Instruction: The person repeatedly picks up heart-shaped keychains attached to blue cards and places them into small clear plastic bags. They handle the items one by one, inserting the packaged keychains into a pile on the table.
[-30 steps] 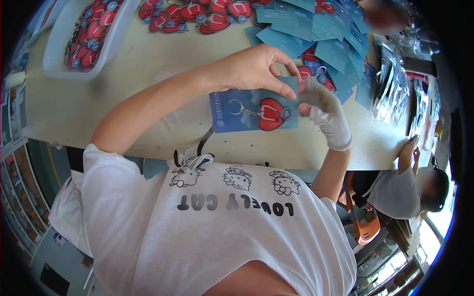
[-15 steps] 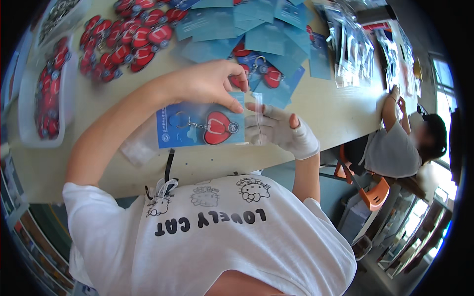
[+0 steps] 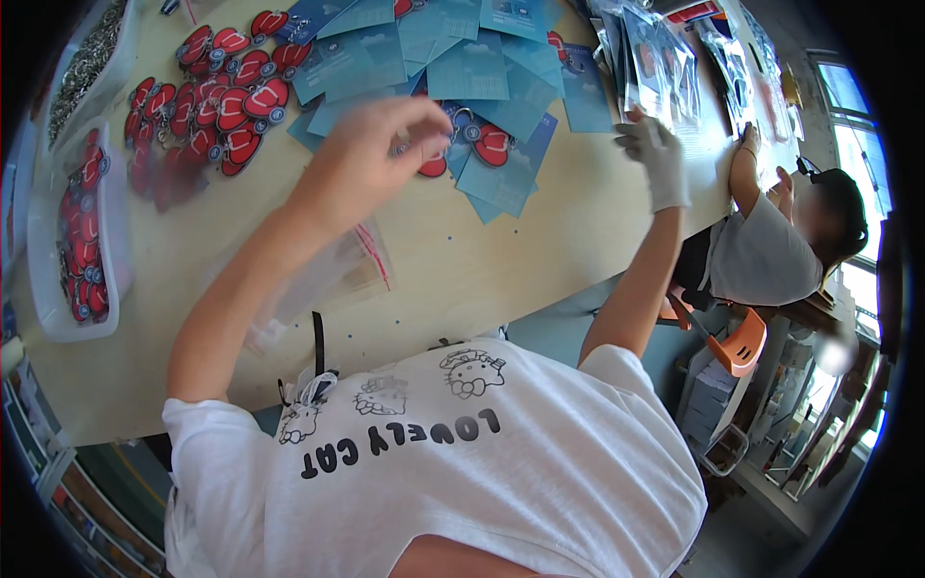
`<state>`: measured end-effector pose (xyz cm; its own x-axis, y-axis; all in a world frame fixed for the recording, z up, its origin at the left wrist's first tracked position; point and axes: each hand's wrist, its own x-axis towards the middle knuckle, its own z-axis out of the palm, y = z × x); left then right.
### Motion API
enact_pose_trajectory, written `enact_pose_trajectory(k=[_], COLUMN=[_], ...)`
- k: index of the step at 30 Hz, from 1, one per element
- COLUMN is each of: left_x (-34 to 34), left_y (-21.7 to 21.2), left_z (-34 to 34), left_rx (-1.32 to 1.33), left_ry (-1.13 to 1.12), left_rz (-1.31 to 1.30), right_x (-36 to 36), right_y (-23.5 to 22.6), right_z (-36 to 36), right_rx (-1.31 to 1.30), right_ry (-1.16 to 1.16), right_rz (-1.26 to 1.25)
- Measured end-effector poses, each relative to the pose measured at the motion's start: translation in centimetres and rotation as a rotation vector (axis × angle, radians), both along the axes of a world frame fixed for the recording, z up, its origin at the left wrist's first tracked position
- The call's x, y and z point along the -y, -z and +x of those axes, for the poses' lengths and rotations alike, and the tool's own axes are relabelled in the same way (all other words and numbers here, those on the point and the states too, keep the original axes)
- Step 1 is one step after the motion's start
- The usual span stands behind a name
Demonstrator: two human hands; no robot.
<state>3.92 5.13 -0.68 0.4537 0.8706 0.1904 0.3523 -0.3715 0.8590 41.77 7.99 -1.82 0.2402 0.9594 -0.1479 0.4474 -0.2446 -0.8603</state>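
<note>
A red-charmed keychain (image 3: 491, 145) lies on the blue cards near the middle of the tabletop (image 3: 540, 255), its long axis slanting from the metal ring (image 3: 463, 125) at the upper left down to the charm, which points toward the lower right. Just left of it another red charm (image 3: 433, 164) shows partly under the left hand (image 3: 376, 154); that hand is blurred, its grip loose, thumb parted from the curled fingers, and nothing shows held between them. The step looks like a break between holds, and lifting a piece from here would call for thumb and fingers to pinch together on it. The gloved right hand (image 3: 658, 159) is at the near end of the filled clear packages (image 3: 665, 72); whether its grip is on one I cannot tell. Beneath the left forearm lies a clear bag (image 3: 337, 275) with a red strip running slantwise. Further out, loose charms (image 3: 231, 106) are heaped left of the cards, beside a white bin (image 3: 75, 333) of more charms.
</note>
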Motion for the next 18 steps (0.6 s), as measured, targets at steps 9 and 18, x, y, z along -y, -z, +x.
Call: enact_pose_trajectory(k=[9,18], left_x=[0.4,0.5], left_y=[1.6,1.6], left_z=[1.0,0.7], left_rx=[0.095,0.303], left_ry=[0.012,-0.066], left_rz=[-0.135,-0.271], right_x=[2.7,8.2], right_y=[0.9,1.0], right_z=[-11.2,-8.8], right_rx=[-0.144,-0.682], right_ry=[-0.058,0.046], right_rz=[0.108,0.166])
